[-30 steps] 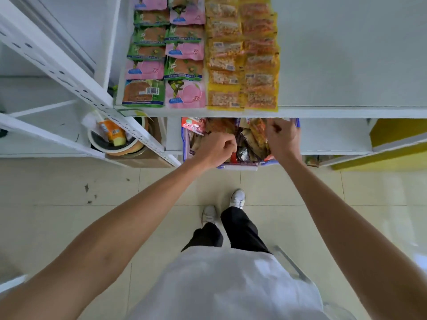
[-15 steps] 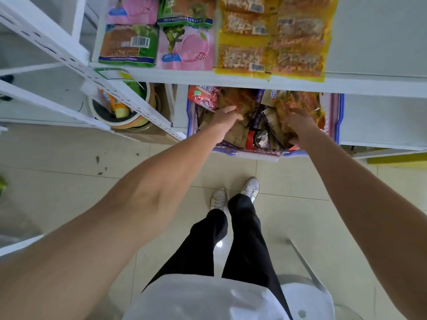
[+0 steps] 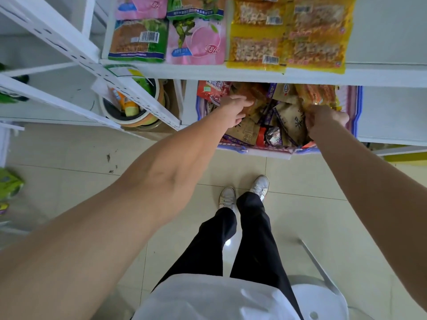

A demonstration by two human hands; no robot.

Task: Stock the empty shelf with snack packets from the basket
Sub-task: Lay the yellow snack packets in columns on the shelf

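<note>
A blue-rimmed basket (image 3: pixel 357 116) full of mixed snack packets sits under the white shelf (image 3: pixel 254 73). My left hand (image 3: pixel 234 109) reaches into its left side, fingers over and thumb under an orange snack packet (image 3: pixel 254 93). My right hand (image 3: pixel 327 118) is a fist closed on the lower edge of another orange packet (image 3: pixel 316 94) at the basket's right side. On the shelf above lie rows of green (image 3: pixel 138 40), pink (image 3: pixel 196 45) and yellow packets (image 3: pixel 256 49). The shelf's right part (image 3: pixel 390 31) is bare.
A slanted white perforated shelf post (image 3: pixel 92 63) crosses on the left. Behind it stands a round tub (image 3: pixel 129 116) holding an orange bottle. Green packets (image 3: pixel 9 183) lie at the far left. My feet (image 3: pixel 242 190) stand on the tiled floor; a white stool (image 3: pixel 318 303) is behind me.
The view has dropped closer to the basket. Both hands have gone further in and apart; the right hand moved right and closed on an orange packet.
</note>
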